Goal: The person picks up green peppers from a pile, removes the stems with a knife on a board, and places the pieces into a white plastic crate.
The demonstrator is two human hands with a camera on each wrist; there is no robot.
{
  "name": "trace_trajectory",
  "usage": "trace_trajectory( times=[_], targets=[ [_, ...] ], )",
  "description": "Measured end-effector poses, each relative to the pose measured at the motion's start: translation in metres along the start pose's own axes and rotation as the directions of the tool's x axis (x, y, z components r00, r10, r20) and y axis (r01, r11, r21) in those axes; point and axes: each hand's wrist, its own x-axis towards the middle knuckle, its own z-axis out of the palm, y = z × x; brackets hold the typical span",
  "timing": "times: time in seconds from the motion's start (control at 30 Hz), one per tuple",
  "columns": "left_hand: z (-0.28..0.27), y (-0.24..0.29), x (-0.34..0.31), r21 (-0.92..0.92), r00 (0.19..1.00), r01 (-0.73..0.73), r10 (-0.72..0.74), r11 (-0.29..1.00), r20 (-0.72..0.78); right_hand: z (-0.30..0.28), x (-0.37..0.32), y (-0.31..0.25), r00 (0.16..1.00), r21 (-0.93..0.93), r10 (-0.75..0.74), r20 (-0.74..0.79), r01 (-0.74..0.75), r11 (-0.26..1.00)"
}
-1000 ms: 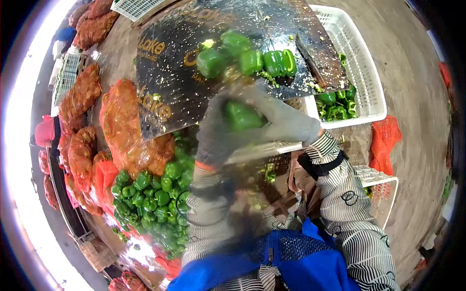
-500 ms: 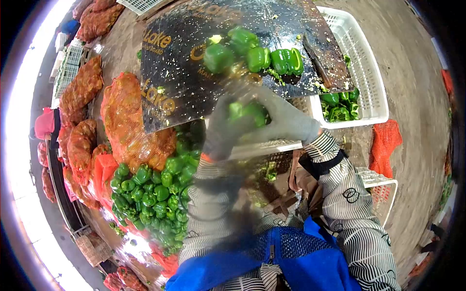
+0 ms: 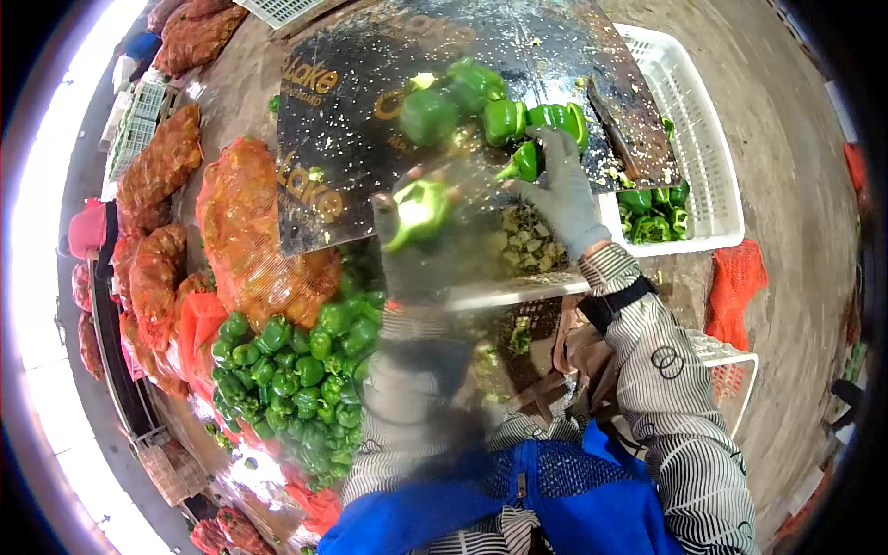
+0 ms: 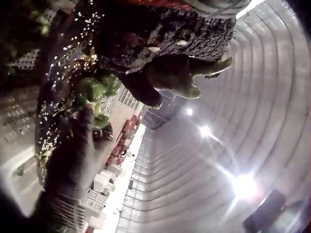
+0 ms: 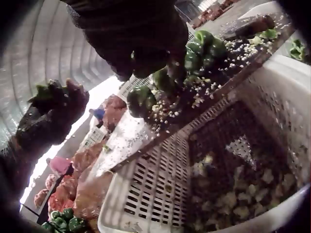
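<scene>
My gloved left hand point(image 3: 412, 264), blurred in the head view, holds a cut-open green bell pepper point(image 3: 421, 211) with its pale inside showing, off the board's front edge. The same pepper piece point(image 4: 170, 80) sticks out past the fingers in the left wrist view. My gloved right hand point(image 3: 569, 199) pinches another pepper piece point(image 3: 525, 162) between thumb and fingers, low over the dark board point(image 3: 347, 102). Right beside those fingertips lies a sliced pepper point(image 3: 555, 117). Several more peppers, among them a cut one point(image 3: 504, 122), stand to the left of it.
A knife point(image 3: 610, 129) lies at the board's right side. Beyond it stands a white crate point(image 3: 717, 162) with cut peppers. Below the board's front edge, another crate point(image 5: 150, 194) holds pale scraps. Whole peppers point(image 3: 296, 379) are heaped at left, beside orange mesh sacks point(image 3: 250, 231).
Both hands were together around one pepper. Now they are apart, each with a piece; the right hand has moved forward and right over the board, while the left has turned its piece cut side up.
</scene>
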Motion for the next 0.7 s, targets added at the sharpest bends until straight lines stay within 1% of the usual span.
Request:
trace_trajectory(
  times=[0.03,0.1,0.13,0.2,0.23,0.27,0.3,0.33,0.37,0.4,0.43,0.47,0.5,0.53,0.57,0.6,0.63,0.67,0.7],
  targets=[
    [-0.002,0.003,0.003,0.003,1.000,-0.007,0.007,1.000,0.001,0.008,0.002,0.011,0.999,-0.096,-0.023,-0.031,0.020,0.995],
    [-0.012,0.006,0.007,-0.084,0.969,0.063,-0.040,0.995,0.244,0.014,-0.001,0.026,0.991,-0.280,0.001,0.134,0.037,0.959],
    [-0.011,0.007,0.008,-0.153,0.951,0.119,-0.068,0.981,0.301,0.015,-0.001,0.028,0.991,-0.278,-0.004,0.132,0.041,0.960],
    [-0.010,0.004,0.008,-0.142,0.953,0.106,-0.060,0.984,0.296,0.015,-0.003,0.029,0.983,-0.509,0.044,0.180,0.054,0.859],
    [-0.007,0.004,0.007,-0.132,0.956,0.097,-0.055,0.986,0.287,0.009,-0.004,0.019,0.983,-0.508,0.044,0.180,0.055,0.860],
    [0.006,0.007,0.002,-0.007,0.980,0.062,-0.060,0.998,0.188,-0.003,-0.004,-0.002,0.981,-0.436,0.054,0.189,0.035,0.899],
    [0.017,0.005,-0.002,-0.006,0.980,0.064,-0.062,0.998,0.188,-0.013,-0.005,-0.024,0.978,-0.362,0.063,0.198,0.013,0.932],
    [0.027,0.000,-0.004,0.123,0.992,-0.003,-0.013,0.992,0.125,-0.018,-0.007,-0.042,0.984,-0.137,0.002,0.180,0.023,0.990],
    [0.031,-0.006,-0.006,0.255,0.997,-0.060,0.044,0.965,0.066,-0.011,-0.012,-0.047,0.984,-0.136,0.005,0.181,0.020,0.990],
    [0.031,-0.011,-0.005,0.310,0.996,-0.085,0.076,0.947,0.040,-0.004,-0.017,-0.050,0.957,0.177,-0.186,0.223,0.148,0.973],
    [0.031,-0.015,-0.002,0.468,0.995,-0.095,0.077,0.878,0.057,0.001,-0.021,-0.052,0.907,0.476,-0.371,0.198,0.242,0.845],
    [0.031,-0.019,-0.001,0.506,0.992,-0.120,0.087,0.854,0.090,0.002,-0.023,-0.056,0.913,0.476,-0.361,0.191,0.236,0.847],
    [0.032,-0.024,0.000,0.539,0.988,-0.147,0.094,0.829,0.124,0.001,-0.025,-0.058,0.921,0.435,-0.309,0.239,0.184,0.882],
    [0.033,-0.026,-0.001,0.539,0.988,-0.138,0.082,0.831,0.127,0.000,-0.026,-0.059,0.925,0.390,-0.255,0.284,0.131,0.912],
    [0.033,-0.028,-0.005,0.598,0.990,-0.132,0.079,0.790,0.114,0.003,-0.028,-0.054,0.929,0.384,-0.244,0.278,0.126,0.915],
    [0.033,-0.029,-0.007,0.653,0.992,-0.125,0.079,0.747,0.100,0.010,-0.030,-0.046,0.934,0.301,-0.261,0.244,0.183,0.936],
    [0.034,-0.028,-0.005,0.650,0.992,-0.121,0.072,0.751,0.101,0.013,-0.031,-0.044,0.935,0.214,-0.282,0.213,0.237,0.948],
    [0.037,-0.025,-0.002,0.839,0.980,-0.199,0.114,0.506,0.163,0.007,-0.032,-0.050,0.940,0.228,-0.192,0.282,0.129,0.965],
    [0.039,-0.024,-0.001,0.943,0.962,-0.260,0.135,0.210,0.235,0.009,-0.032,-0.049,0.941,0.226,-0.188,0.282,0.125,0.966]
  ],
)
